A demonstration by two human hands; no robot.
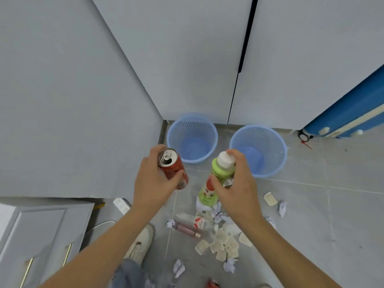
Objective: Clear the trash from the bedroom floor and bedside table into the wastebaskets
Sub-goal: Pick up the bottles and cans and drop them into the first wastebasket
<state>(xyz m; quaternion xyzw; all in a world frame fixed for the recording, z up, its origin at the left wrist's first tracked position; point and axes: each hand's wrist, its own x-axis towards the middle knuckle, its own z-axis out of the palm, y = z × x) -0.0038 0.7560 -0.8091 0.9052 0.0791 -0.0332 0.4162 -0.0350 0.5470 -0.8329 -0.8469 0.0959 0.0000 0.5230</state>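
Left hand (154, 179) wrapped around a red can (172, 168), held above the floor just near of the left wastebasket (192, 138). Right hand (234, 183) curled around a green bottle (214, 179) with a white cap, just near of the right wastebasket (258, 150).

Can: opened at the tab, likely empty, so light, thin-walled, easily dented; smooth metal, best taken around the mid-body, as here. Long axis tilted, open top toward the camera and slightly left, base down and right.

Bottle: stiff plastic, probably light, slick label; grip falls on the upper body below the cap. Long axis steep, cap up and far, base down toward the crumpled paper (218, 215) and packets (224, 244) on the floor.
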